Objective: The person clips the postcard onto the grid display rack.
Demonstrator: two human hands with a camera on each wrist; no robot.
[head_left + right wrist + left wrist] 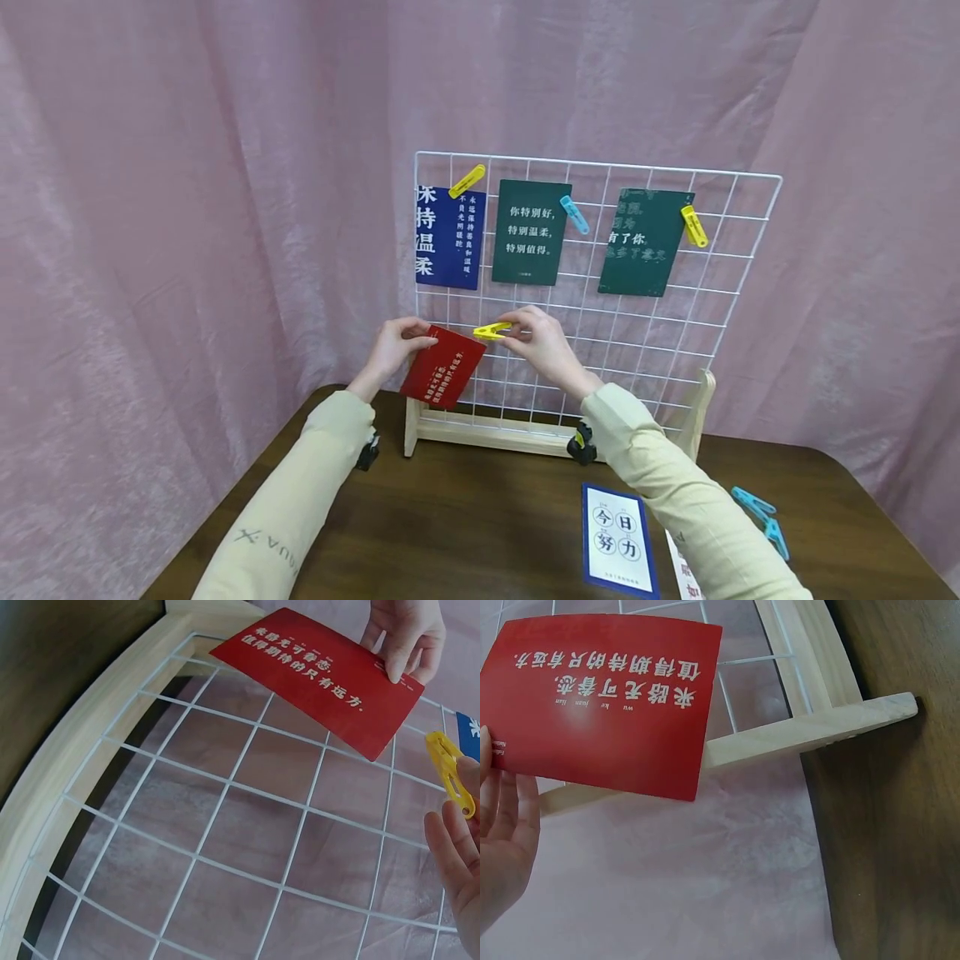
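Between thumb and fingers my left hand [396, 346] pinches a red card [446, 367] with white lettering by its upper left corner. The card hangs tilted in front of the lower left of a white wire grid [597, 304]. Just right of it, my right hand [542, 340] pinches a yellow clip [492, 331], its jaws pointing towards the card's upper right corner. In the right wrist view the clip [450, 774] is apart from the card [322, 679]. Higher on the grid hang a blue card [450, 242] and two green cards, one in the middle [531, 233] and one at right [645, 243].
Yellow and blue clips hold the hung cards. The grid stands in a wooden base [495, 435] on a brown table [450, 517]. A blue-bordered white card [619, 537] lies at front right, beside another card partly under my right sleeve. Blue clips [753, 502] lie farther right.
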